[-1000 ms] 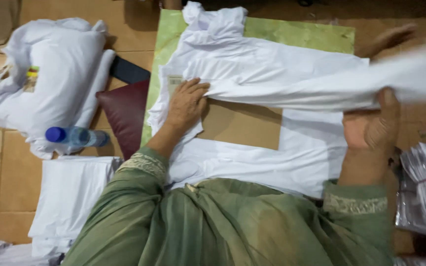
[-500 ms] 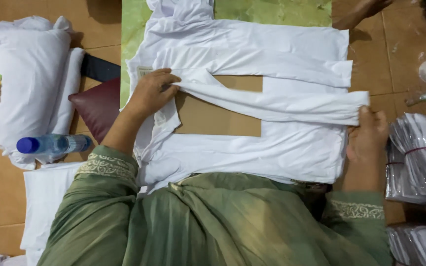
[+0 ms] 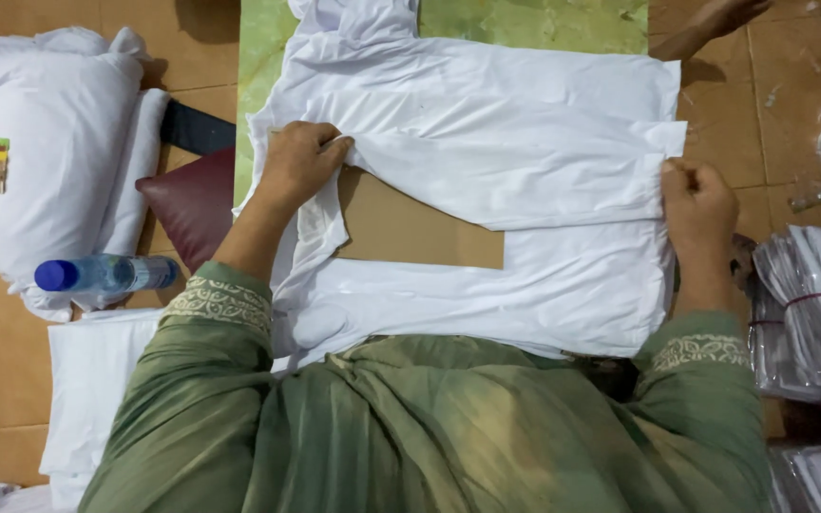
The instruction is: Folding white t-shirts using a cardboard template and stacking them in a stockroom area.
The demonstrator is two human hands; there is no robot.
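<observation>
The left hand (image 3: 298, 163) lies palm down with its fingers curled, pinching the edge of a folded flap of the white shirt (image 3: 486, 142) at about ten o'clock of the cardboard sheet (image 3: 410, 228). Its forearm runs down toward seven o'clock into a green sleeve with an embroidered cuff. The right hand (image 3: 696, 195) is closed into a loose fist at the three o'clock edge of the shirt, gripping the same flap's far end; its forearm drops straight toward six o'clock into the matching sleeve.

The shirt is spread flat between both hands, its upper flap folded down over the top of the brown cardboard sheet, which shows as a bare patch in the middle. The lower part of the shirt lies at six o'clock, touching the person's green clothing. Under the shirt is a green marbled board (image 3: 544, 19), visible at twelve o'clock.

At nine o'clock of the left hand sits a dark red cushion (image 3: 187, 204), and beyond it a heap of white garments (image 3: 49, 142). A plastic water bottle (image 3: 106, 275) with a blue cap lies at eight o'clock, beside a stack of folded white cloth (image 3: 87, 389). At four o'clock of the right hand are bundles of clear plastic bags (image 3: 814, 313). Another person's hand (image 3: 715, 19) shows at one o'clock on the tiled floor (image 3: 772, 123).
</observation>
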